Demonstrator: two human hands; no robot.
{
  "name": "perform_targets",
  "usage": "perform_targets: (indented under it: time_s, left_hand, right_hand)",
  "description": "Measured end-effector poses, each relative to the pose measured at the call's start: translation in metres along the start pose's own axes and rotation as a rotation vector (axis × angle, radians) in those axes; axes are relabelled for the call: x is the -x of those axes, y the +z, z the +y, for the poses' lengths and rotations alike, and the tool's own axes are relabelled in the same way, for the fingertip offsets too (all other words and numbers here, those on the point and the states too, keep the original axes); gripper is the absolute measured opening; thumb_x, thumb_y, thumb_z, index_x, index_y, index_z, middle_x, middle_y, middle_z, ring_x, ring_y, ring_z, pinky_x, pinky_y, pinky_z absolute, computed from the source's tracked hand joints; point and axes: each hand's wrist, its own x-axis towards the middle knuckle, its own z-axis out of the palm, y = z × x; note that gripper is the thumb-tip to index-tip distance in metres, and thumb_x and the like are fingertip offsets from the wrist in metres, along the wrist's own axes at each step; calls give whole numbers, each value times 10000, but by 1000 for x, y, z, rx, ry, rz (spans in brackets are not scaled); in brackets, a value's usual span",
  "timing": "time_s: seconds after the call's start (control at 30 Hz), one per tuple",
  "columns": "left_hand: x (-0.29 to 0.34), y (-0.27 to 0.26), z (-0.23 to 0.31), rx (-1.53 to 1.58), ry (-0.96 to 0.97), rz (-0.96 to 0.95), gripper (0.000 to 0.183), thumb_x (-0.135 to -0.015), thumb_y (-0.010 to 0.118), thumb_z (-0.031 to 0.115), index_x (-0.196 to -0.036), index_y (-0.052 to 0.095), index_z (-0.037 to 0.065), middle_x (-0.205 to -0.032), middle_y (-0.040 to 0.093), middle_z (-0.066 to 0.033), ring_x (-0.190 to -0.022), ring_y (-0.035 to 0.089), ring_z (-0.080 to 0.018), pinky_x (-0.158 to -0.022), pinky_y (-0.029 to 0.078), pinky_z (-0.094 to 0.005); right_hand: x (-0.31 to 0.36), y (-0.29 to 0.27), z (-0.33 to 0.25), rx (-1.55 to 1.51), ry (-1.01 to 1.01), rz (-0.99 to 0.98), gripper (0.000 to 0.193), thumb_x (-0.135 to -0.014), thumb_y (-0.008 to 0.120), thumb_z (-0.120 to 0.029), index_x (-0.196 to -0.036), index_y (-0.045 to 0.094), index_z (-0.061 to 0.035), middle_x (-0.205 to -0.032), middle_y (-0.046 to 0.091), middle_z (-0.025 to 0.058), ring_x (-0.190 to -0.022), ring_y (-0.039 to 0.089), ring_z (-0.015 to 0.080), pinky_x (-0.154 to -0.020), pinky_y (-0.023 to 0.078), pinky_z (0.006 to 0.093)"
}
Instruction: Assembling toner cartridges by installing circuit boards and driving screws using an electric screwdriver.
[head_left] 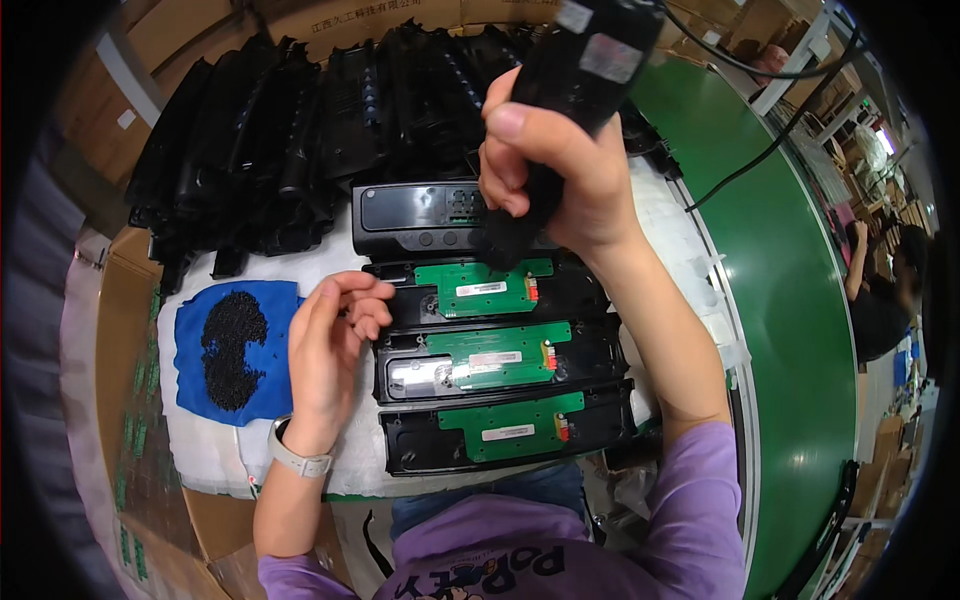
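Observation:
My right hand (570,170) is wrapped round a black electric screwdriver (590,60), tilted with its tip down over the far part of a black panel (590,290). A green circuit board (440,288) with a white label lies in that panel. My left hand (340,320) is at the panel's left end, its fingers loosely curled; whatever they hold is hidden. Two more black panels with green boards (450,345) (470,415) lie in a row nearer to me. Behind them sits a black panel (400,210) turned glossy face up.
Small black screws (235,340) are heaped on a blue cloth (190,350) at left. Black plastic housings (270,140) are stacked at the back. A green conveyor belt (790,330) runs along the right, with a hanging cable (770,150) over it. Another person (885,300) is beyond.

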Motion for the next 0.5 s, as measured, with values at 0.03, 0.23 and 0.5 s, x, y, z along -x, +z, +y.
perform_targets:
  time_s: [0.03, 0.23, 0.5]
  left_hand:
    - [-1, -3, 1, -1, -2, 21, 249, -954, 386, 151, -1051, 505, -46, -1045, 599, -169, -853, 590, -161, -732, 443, -234]
    - [-2, 3, -1, -28, 11, 58, 201, -943, 361, 62, -1072, 463, -53, -1146, 549, -231, -1063, 580, -261, -870, 471, -274]
    - [-5, -2, -1, -52, -71, 72, 208, -981, 364, 145, -1017, 481, -22, -1010, 619, -217, -884, 653, -238, -747, 526, -253]
  right_hand:
    - [-1, -5, 0, 63, 16, -22, 179, -742, 667, -151, -717, 580, 3, -533, 524, 37, -404, 479, 107, -394, 373, 241]
    - [-4, -11, 10, 167, 42, -85, 173, -719, 679, -129, -727, 567, 2, -521, 511, 39, -407, 485, 111, -377, 361, 230]
    - [-4, -12, 12, 171, 65, -144, 162, -714, 709, -125, -704, 592, -13, -532, 538, 26, -406, 490, 88, -387, 367, 220]
